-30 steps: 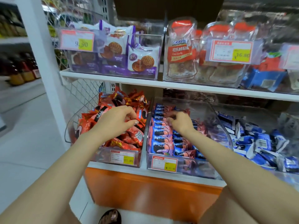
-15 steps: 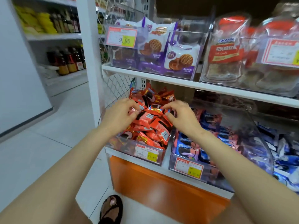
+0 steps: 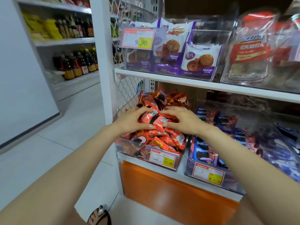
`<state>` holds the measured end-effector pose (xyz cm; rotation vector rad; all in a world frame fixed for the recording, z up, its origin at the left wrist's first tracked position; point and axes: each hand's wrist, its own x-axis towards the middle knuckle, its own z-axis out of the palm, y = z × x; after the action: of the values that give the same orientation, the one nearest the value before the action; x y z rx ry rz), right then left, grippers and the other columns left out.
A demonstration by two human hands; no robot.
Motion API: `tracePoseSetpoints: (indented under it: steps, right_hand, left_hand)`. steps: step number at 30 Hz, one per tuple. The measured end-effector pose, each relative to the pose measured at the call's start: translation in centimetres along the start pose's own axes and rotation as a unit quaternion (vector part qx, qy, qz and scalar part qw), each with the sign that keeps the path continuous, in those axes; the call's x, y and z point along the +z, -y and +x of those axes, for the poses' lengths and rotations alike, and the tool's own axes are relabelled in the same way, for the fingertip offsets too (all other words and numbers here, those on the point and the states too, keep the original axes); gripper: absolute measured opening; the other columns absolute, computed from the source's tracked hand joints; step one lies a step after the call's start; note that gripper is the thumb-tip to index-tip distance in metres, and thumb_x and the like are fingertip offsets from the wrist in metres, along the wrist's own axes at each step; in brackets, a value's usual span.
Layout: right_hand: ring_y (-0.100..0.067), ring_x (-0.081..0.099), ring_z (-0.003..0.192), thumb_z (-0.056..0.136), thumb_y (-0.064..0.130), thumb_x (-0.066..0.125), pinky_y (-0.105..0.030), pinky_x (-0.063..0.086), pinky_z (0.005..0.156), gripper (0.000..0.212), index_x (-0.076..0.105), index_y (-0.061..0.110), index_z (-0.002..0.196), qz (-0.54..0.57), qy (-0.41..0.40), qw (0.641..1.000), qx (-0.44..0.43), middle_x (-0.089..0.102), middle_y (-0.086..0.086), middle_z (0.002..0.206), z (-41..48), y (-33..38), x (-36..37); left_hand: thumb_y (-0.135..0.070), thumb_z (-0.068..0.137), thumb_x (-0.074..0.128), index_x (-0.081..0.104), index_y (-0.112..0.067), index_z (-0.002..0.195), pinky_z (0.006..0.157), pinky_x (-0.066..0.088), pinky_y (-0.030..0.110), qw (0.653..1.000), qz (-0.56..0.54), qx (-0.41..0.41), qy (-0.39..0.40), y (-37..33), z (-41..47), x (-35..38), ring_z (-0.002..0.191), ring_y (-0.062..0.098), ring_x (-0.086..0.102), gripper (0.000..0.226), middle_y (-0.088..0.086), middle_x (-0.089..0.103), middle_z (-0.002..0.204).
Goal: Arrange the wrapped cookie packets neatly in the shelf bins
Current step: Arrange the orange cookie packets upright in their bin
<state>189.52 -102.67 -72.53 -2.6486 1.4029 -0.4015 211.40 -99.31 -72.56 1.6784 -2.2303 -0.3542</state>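
Observation:
A clear bin (image 3: 177, 157) on the lower shelf is heaped with red wrapped cookie packets (image 3: 168, 140). My left hand (image 3: 131, 120) and my right hand (image 3: 185, 121) face each other on top of the heap. Between them they grip a small bunch of red packets (image 3: 155, 118), fingers curled over the top and thumbs pressed underneath. To the right a second clear bin (image 3: 203, 173) holds blue wrapped cookie packets (image 3: 203, 150) in rows.
The upper shelf (image 3: 194, 82) carries bins of purple biscuit bags (image 3: 199, 60) and red-labelled bags (image 3: 250, 52). A white upright post (image 3: 103, 62) and wire mesh stand left of the red bin. Bottles (image 3: 76, 64) line a far shelf. An orange base panel (image 3: 170, 194) runs below.
My right hand left the blue-packet bin and moved left onto the red heap. Both hands have closed in around a bunch of red packets. The view has swung left.

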Motion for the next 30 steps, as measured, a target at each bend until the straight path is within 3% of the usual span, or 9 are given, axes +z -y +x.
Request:
tracePoseSetpoints:
  steps: [6, 10, 13, 15, 18, 20, 23, 26, 30]
  right_hand:
    - [-0.015, 0.051, 0.118, 0.086, 0.035, 0.064, -0.035, 0.044, 0.095, 0.028, 0.063, 0.026, 0.113, -0.056, -0.038, 0.998, 0.012, 0.056, 0.008, 0.127, -0.1, -1.5, -1.3]
    - [-0.014, 0.055, 0.114, 0.086, 0.027, 0.065, -0.031, 0.043, 0.096, 0.022, 0.066, 0.024, 0.108, 0.048, -0.056, 0.997, 0.024, 0.062, 0.006, 0.119, -0.4, -2.3, -1.1]
    - [-0.005, 0.05, 0.117, 0.086, 0.034, 0.066, -0.02, 0.036, 0.095, 0.041, 0.056, 0.028, 0.125, 0.191, -0.118, 0.973, 0.053, 0.057, 0.009, 0.127, -1.0, -1.7, -1.7]
    - [-0.006, 0.043, 0.125, 0.078, 0.045, 0.07, -0.025, 0.034, 0.104, 0.067, 0.041, 0.034, 0.138, 0.246, -0.088, 0.965, 0.036, 0.046, 0.01, 0.14, -1.1, -1.0, -2.0]
    - [-0.012, 0.033, 0.136, 0.065, 0.067, 0.069, -0.04, 0.029, 0.112, 0.097, 0.022, 0.041, 0.146, 0.142, -0.03, 0.989, -0.011, 0.032, 0.01, 0.151, -0.6, 0.1, -1.5]
    - [-0.016, 0.029, 0.139, 0.063, 0.076, 0.061, -0.047, 0.023, 0.114, 0.103, 0.012, 0.042, 0.147, 0.056, -0.016, 0.998, -0.009, 0.028, 0.009, 0.153, -0.2, 0.4, -1.1]
    - [-0.019, 0.028, 0.139, 0.075, 0.068, 0.058, -0.052, 0.014, 0.114, 0.088, 0.01, 0.047, 0.146, -0.033, 0.029, 0.999, -0.009, 0.032, 0.006, 0.152, -0.1, 0.6, -0.6]
    - [-0.019, 0.028, 0.135, 0.079, 0.07, 0.049, -0.051, 0.015, 0.112, 0.071, 0.021, 0.051, 0.142, -0.113, 0.054, 0.992, -0.027, 0.035, 0.007, 0.146, -0.1, 0.9, -0.2]
    - [-0.021, 0.027, 0.138, 0.074, 0.078, 0.044, -0.057, 0.005, 0.113, 0.073, 0.032, 0.046, 0.138, -0.153, 0.024, 0.987, -0.039, 0.027, 0.007, 0.152, 0.2, 1.8, 0.3]
  left_hand:
    - [-0.052, 0.078, 0.066, 0.043, -0.035, 0.133, 0.101, 0.033, 0.036, 0.997, 0.015, -0.003, -0.069, -0.3, -0.2, 1.2, 0.125, 0.026, 0.04, 0.061, 0.006, 0.047, 0.135]
    - [-0.051, 0.076, 0.068, 0.047, -0.036, 0.129, 0.095, 0.032, 0.03, 0.996, -0.007, 0.024, -0.09, -1.3, 0.6, 2.0, 0.121, 0.024, 0.04, 0.059, 0.002, 0.05, 0.129]
    - [-0.052, 0.076, 0.068, 0.045, -0.034, 0.131, 0.093, 0.037, 0.033, 0.995, -0.003, 0.036, -0.097, -2.4, 1.5, 2.3, 0.121, 0.023, 0.041, 0.062, 0.0, 0.051, 0.131]
    - [-0.051, 0.071, 0.073, 0.039, -0.026, 0.132, 0.094, 0.042, 0.037, 0.994, -0.026, 0.023, -0.107, -3.0, 1.9, 2.5, 0.121, 0.023, 0.046, 0.073, 0.002, 0.053, 0.132]
    - [-0.042, 0.07, 0.078, 0.039, -0.015, 0.132, 0.098, 0.042, 0.036, 0.995, -0.053, 0.023, -0.081, -3.2, 2.2, 2.2, 0.122, 0.018, 0.049, 0.077, 0.002, 0.052, 0.133]
    - [-0.03, 0.073, 0.078, 0.046, -0.013, 0.129, 0.099, 0.04, 0.03, 0.996, -0.067, 0.03, -0.056, -2.7, 2.0, 1.4, 0.121, 0.017, 0.05, 0.067, 0.002, 0.054, 0.131]
    - [-0.027, 0.074, 0.077, 0.054, -0.015, 0.122, 0.098, 0.039, 0.032, 0.995, -0.047, 0.027, -0.079, -1.3, 1.5, 0.0, 0.117, 0.02, 0.051, 0.055, 0.002, 0.056, 0.126]
    - [-0.036, 0.077, 0.073, 0.055, -0.017, 0.123, 0.099, 0.039, 0.035, 0.992, 0.002, -0.012, -0.125, 0.1, 0.9, -0.8, 0.12, 0.021, 0.048, 0.053, 0.002, 0.054, 0.128]
    - [-0.047, 0.073, 0.073, 0.05, -0.016, 0.127, 0.1, 0.038, 0.036, 0.995, 0.046, -0.06, -0.064, 1.4, 0.4, -0.6, 0.121, 0.026, 0.044, 0.066, 0.009, 0.05, 0.131]
